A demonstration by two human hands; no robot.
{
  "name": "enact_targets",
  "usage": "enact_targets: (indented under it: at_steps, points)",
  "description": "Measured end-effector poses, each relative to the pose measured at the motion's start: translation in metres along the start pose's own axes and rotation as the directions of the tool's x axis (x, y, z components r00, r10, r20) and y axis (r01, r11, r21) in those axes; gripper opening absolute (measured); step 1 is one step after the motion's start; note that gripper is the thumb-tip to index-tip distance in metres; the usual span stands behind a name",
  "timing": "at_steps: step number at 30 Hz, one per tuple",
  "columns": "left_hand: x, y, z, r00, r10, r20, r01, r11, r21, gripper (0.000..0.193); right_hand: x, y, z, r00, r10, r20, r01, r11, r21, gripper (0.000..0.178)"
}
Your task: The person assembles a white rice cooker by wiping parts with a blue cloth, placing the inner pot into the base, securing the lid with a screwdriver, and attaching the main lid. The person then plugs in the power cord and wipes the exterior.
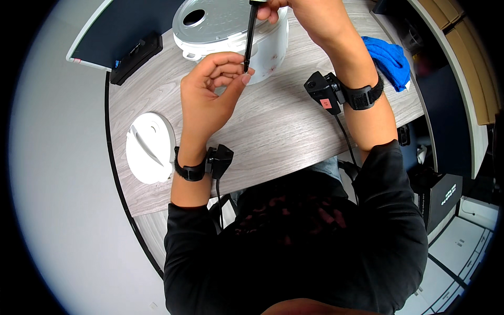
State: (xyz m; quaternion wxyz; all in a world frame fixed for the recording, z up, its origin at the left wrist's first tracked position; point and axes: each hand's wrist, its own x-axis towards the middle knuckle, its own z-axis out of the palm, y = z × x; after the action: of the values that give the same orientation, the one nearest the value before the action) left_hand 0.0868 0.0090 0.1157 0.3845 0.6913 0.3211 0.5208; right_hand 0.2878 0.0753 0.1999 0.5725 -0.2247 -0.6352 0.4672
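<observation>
A black-shafted screwdriver points downward, its handle partly cut off by the top edge. My right hand is closed round that handle. The thumb and forefinger of my left hand pinch together at the screwdriver's tip; anything small between them is too tiny to make out. Just behind the hands stands a white rice-cooker-like body with small reddish flower marks. Its top carries a grey metallic plate with a round dark hole. My left hand partly covers the body's front.
A white oval cover with a curved handle lies at the left of the wood-grain table. A blue cloth lies at the right, beside a dark shelf partition. A black box-shaped device sits at the back left. Cabled cameras are strapped to both wrists.
</observation>
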Motion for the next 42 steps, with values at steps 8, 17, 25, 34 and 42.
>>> enact_targets:
  at_steps: [8, 17, 25, 34, 42]
  points:
    - [0.001, 0.001, -0.004, 0.999, -0.023, 0.042, 0.021, 0.999, 0.047, 0.031, 0.0, 0.003, 0.0, 1.0, -0.001, 0.0, 0.001, 1.0, 0.03, 0.02]
    - [0.001, 0.003, -0.007, 0.998, -0.044, 0.054, 0.04, 0.997, 0.072, 0.032, -0.003, 0.005, 0.002, 1.0, -0.005, 0.004, 0.005, 0.999, 0.044, 0.021]
    - [0.0, 0.004, -0.008, 0.996, -0.083, 0.043, 0.085, 0.995, -0.047, 0.034, 0.001, 0.014, -0.003, 0.994, -0.001, 0.113, -0.012, 0.994, 0.111, 0.026]
    - [0.013, -0.001, -0.016, 0.986, 0.061, -0.157, -0.012, 0.956, 0.293, 0.031, 0.03, 0.002, 0.02, 0.975, -0.007, 0.22, 0.003, 1.0, 0.019, 0.025]
    - [0.045, 0.004, -0.035, 0.953, 0.232, -0.194, -0.092, 0.832, 0.547, 0.031, 0.06, -0.009, 0.045, 0.973, -0.169, 0.157, 0.188, 0.975, -0.116, 0.02]
